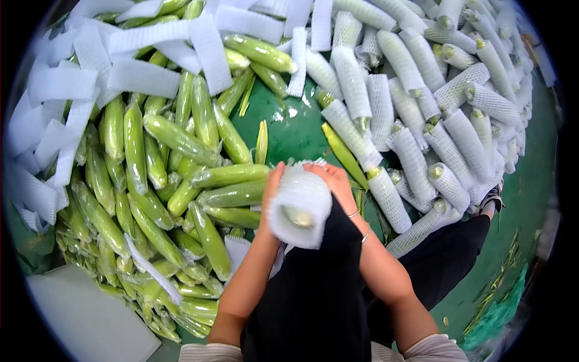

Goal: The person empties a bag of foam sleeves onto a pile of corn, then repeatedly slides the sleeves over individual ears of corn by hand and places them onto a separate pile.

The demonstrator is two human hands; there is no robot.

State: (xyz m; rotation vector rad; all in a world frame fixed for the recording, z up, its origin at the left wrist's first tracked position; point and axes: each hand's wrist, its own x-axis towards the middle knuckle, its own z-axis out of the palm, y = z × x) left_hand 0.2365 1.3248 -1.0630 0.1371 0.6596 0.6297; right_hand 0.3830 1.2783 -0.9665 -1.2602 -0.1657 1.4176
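A corn cob in a white foam net sleeve (300, 205) points toward the camera in the middle of the view, above my lap. My left hand (271, 187) grips the sleeve on its left side. My right hand (335, 181) grips the top right of the same sleeve, fingers over its far end. The cob's pale end shows inside the sleeve's open mouth. A ring and a thin bracelet are on my right hand and wrist.
A heap of bare green corn cobs (157, 181) lies on the left. Flat white foam sleeves (145, 75) lie across the upper left. A pile of sleeved cobs (434, 108) fills the upper right. The floor (295, 130) is green. A white board (90, 320) sits lower left.
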